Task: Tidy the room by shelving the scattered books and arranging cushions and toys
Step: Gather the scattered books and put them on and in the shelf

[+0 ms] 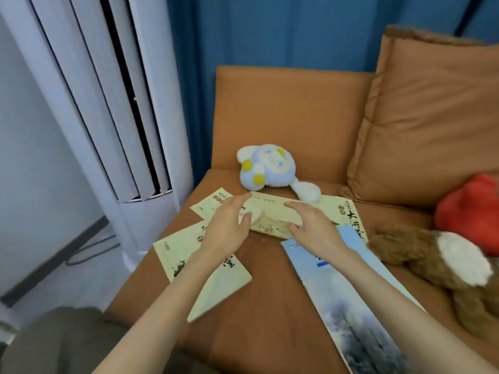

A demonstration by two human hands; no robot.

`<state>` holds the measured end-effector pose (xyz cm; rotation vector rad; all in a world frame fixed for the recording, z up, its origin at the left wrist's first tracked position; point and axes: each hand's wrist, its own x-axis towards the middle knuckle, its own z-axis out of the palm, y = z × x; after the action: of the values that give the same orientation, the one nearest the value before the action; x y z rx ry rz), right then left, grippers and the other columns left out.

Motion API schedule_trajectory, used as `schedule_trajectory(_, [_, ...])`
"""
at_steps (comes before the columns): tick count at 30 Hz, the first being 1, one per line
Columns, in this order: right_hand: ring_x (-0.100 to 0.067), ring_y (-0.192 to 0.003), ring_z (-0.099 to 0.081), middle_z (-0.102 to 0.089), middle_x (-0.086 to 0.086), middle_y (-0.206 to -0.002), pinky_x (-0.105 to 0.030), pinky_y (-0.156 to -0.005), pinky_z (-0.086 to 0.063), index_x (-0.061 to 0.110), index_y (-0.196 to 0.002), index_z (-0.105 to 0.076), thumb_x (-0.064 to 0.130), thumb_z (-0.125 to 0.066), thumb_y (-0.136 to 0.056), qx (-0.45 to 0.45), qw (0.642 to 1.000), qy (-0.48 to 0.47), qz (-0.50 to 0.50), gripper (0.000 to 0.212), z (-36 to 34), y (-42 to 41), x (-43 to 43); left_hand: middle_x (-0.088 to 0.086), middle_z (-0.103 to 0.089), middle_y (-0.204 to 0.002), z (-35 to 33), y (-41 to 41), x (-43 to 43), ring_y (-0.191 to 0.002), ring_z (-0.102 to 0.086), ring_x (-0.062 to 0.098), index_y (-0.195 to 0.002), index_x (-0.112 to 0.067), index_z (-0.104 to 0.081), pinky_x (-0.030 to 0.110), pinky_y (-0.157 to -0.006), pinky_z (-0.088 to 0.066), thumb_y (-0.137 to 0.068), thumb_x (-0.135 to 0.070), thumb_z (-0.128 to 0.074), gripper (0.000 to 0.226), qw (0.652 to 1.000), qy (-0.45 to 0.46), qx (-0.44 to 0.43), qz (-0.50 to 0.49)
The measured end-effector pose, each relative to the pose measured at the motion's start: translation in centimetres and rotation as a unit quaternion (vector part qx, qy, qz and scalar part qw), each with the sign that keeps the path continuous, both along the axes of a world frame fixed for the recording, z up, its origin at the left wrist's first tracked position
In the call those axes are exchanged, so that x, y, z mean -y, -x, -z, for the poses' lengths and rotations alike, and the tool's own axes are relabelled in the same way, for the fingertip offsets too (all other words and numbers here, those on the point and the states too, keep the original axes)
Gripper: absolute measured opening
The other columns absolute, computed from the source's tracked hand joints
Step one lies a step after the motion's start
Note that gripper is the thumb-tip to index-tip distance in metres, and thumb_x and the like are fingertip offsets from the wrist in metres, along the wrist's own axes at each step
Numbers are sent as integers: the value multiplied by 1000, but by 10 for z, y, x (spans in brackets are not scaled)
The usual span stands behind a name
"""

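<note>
Books lie scattered over the sofa (270,341) seat, and I'm on the gathering step, starting with the cream book (270,215) at the centre of the frame. My left hand (229,222) holds its left end and my right hand (310,225) its right end, each pinching it with fingers laid over the top and thumb at the near edge. The book's long axis runs across the frame, dipping slightly to the right. Its cover faces up and its near edge looks a little raised. I judge the next move to be a level lift clear of the other cream books (205,268), the blue book (351,306) and the blue-and-white plush toy (267,168) just behind it.
</note>
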<state>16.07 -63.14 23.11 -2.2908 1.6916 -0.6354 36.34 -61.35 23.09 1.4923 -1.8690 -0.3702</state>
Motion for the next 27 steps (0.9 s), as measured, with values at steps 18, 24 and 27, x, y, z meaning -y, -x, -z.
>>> schedule_trajectory(18, [-28, -108, -52, -51, -15, -122, -26, -64, -37, 4, -118, -47, -1, -47, -85, -250, 958, -126, 65, 33, 72, 0, -48, 0, -34, -150, 81, 17, -39, -144, -20, 20, -145, -23, -38, 33, -118, -20, -98, -20, -45, 47, 990, -33, 131, 43])
schedule_trajectory(24, [-31, -77, -58, -64, -12, -105, -29, -51, -29, 8, -120, -46, -8, -37, -86, -221, 974, -29, 30, 39, 67, 3, -64, 0, -26, -155, 76, -4, -35, -146, -15, 22, -148, -25, -30, 35, -118, -20, -97, -15, -48, 55, 989, -18, 145, 27])
schedule_trajectory(27, [-32, -99, -61, -57, -10, -128, -36, -67, -43, 12, -136, -37, -1, -37, -91, -208, 976, -4, -71, 47, 70, -13, -73, 5, -25, -155, 72, -13, -34, -146, -13, 27, -149, -22, -29, 40, -117, -21, -93, -6, -53, 63, 985, 17, 168, 33])
